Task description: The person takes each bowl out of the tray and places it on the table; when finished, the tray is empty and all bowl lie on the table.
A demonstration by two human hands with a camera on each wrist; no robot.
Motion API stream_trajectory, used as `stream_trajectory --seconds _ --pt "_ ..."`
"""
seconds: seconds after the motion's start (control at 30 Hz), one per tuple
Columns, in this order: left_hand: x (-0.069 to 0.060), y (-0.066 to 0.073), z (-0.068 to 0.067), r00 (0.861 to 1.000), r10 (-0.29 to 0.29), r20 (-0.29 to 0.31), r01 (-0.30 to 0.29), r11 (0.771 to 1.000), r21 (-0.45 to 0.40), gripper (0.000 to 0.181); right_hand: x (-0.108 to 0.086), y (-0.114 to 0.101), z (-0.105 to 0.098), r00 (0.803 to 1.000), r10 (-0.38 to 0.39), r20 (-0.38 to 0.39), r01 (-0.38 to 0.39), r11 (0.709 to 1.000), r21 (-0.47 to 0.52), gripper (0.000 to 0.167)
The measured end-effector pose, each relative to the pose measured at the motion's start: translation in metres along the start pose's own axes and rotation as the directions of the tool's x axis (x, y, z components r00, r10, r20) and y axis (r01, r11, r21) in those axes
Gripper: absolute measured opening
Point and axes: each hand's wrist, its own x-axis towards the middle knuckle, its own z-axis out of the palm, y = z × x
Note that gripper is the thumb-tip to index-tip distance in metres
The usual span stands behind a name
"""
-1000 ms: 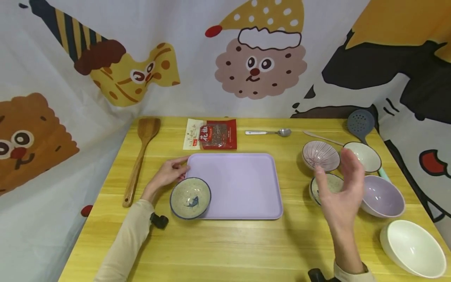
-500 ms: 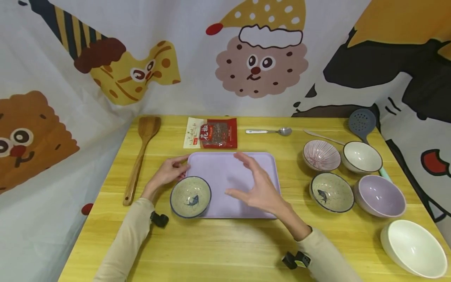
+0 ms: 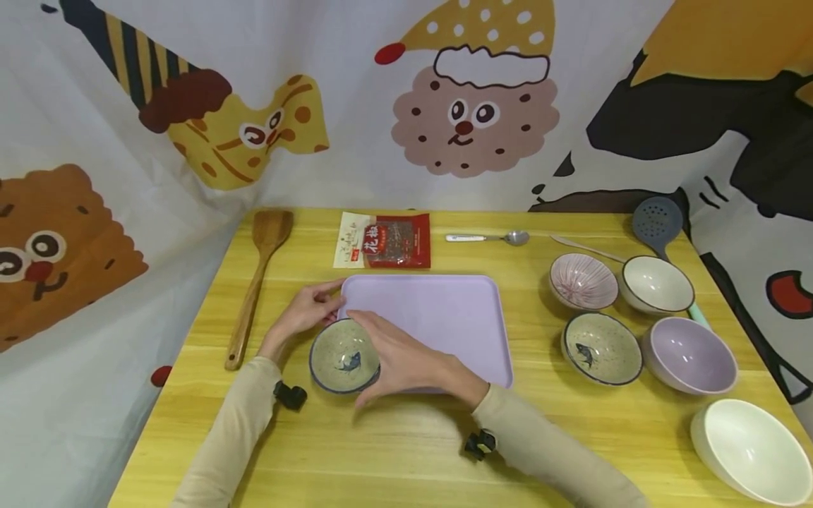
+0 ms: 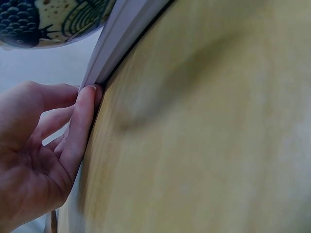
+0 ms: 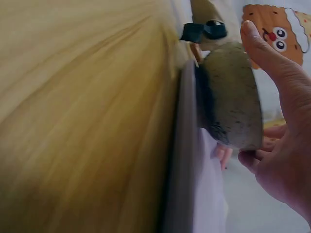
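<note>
On the front-left corner of the lavender tray [image 3: 438, 310] stands a speckled beige bowl [image 3: 336, 360] with a dark blue rim and a blue fish inside. My left hand [image 3: 309, 312] pinches the tray's left edge between thumb and fingers, just behind the bowl; the left wrist view shows the fingertips [image 4: 87, 97] against the rim. My right hand [image 3: 406, 356] reaches in from the right, thumb and fingers spread apart around the bowl's right side. In the right wrist view the bowl [image 5: 235, 97] lies between thumb and fingers; whether they touch it I cannot tell.
Several bowls stand at the right, among them a matching fish bowl [image 3: 603, 349], a purple bowl [image 3: 690, 353] and a large white bowl [image 3: 752, 448]. A wooden spatula [image 3: 254, 289] lies left. Behind the tray are a spice packet [image 3: 382, 241], a spoon [image 3: 489, 238] and a grey skimmer [image 3: 658, 220].
My right hand has moved left from above the right-hand bowls, across the tray, to the fish bowl on the tray. My left hand has stayed at the tray's edge.
</note>
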Motion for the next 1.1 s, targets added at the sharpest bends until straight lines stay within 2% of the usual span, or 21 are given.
stream_trajectory --seconds 0.17,0.3,0.43,0.57,0.77,0.87,0.97,1.1 --pt "-0.001 0.000 0.000 1.000 0.005 0.000 -0.005 1.000 0.001 0.053 0.007 0.005 0.006 0.996 -0.085 -0.018 0.085 0.996 0.006 0.145" --pt "-0.002 0.002 0.000 1.000 0.008 0.007 -0.008 1.000 -0.005 0.054 0.010 0.007 0.006 0.994 -0.108 -0.005 0.108 0.994 0.008 0.145" --pt "-0.003 0.002 0.000 1.000 0.020 0.005 -0.020 1.000 -0.007 0.055 0.009 0.008 0.006 0.997 -0.078 0.004 0.079 0.997 -0.012 0.142" --pt "-0.003 0.003 0.000 1.000 0.024 0.000 -0.024 1.000 0.012 0.054 0.008 0.007 0.007 0.999 -0.036 -0.019 0.036 0.999 0.002 0.134" --pt "0.000 0.003 0.000 0.997 0.076 -0.034 -0.071 0.989 0.131 0.050 0.003 0.005 -0.001 0.992 0.033 -0.119 -0.027 0.999 0.046 0.128" --pt "0.001 0.004 0.000 0.996 0.074 -0.048 -0.064 0.983 0.172 0.049 -0.002 0.003 -0.011 0.982 0.069 -0.177 -0.061 0.997 0.050 0.129" --pt "0.001 0.005 0.000 0.998 0.044 -0.038 -0.038 0.989 0.143 0.049 -0.009 0.001 -0.022 0.970 0.096 -0.223 -0.088 0.995 0.045 0.130" --pt "0.000 0.008 0.000 1.000 0.006 -0.004 -0.006 0.999 0.046 0.052 -0.021 0.001 -0.034 0.952 0.129 -0.277 -0.125 0.992 0.032 0.129"
